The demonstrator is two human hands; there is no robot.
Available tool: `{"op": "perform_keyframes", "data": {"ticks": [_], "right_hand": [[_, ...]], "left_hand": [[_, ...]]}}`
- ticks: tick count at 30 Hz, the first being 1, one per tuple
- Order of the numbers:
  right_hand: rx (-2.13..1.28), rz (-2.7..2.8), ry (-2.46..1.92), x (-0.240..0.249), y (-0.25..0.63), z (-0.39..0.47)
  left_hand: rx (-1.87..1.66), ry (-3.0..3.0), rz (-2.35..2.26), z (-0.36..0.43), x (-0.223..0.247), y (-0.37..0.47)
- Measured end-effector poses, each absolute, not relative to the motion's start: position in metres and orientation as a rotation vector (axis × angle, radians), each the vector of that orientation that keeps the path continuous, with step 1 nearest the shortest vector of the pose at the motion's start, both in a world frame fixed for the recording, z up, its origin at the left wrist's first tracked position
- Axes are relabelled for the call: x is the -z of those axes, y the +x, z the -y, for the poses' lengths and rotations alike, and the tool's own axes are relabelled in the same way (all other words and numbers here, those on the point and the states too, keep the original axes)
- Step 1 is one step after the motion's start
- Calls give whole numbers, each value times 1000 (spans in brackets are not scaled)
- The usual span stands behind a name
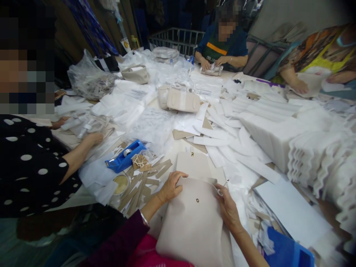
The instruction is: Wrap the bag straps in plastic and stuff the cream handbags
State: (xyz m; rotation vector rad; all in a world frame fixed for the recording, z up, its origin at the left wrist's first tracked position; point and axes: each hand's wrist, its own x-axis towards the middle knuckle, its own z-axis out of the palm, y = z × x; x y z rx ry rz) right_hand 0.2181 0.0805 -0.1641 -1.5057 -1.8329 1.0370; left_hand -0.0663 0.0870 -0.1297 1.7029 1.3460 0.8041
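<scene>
A pale beige handbag lies in front of me, its near end over my lap. Its flap is folded back away from me, with a small metal clasp on it and a matching metal fitting on the bag's front. My left hand grips the left corner of the bag's opening, thumb and fingers closed on the edge. At the opposite corner my right hand pinches the rim near a small metal ring. The inside of the bag is hidden from me.
A blue tape dispenser, tied string tags and cardboard strips lie to the left. White foam stacks fill the right. Beige bags stand mid-table. Co-workers sit left, across and far right. A blue tray is at lower right.
</scene>
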Motion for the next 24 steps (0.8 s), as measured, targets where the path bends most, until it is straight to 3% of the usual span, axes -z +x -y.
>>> {"op": "perform_keyframes", "data": {"ticks": [14, 24], "right_hand": [[-1245, 1708, -1593, 147, 215, -92], [-992, 1808, -1907, 148, 202, -101]], "left_hand": [[-688, 1324, -1428, -109, 148, -54], [-746, 1157, -1651, -102, 159, -48]]}}
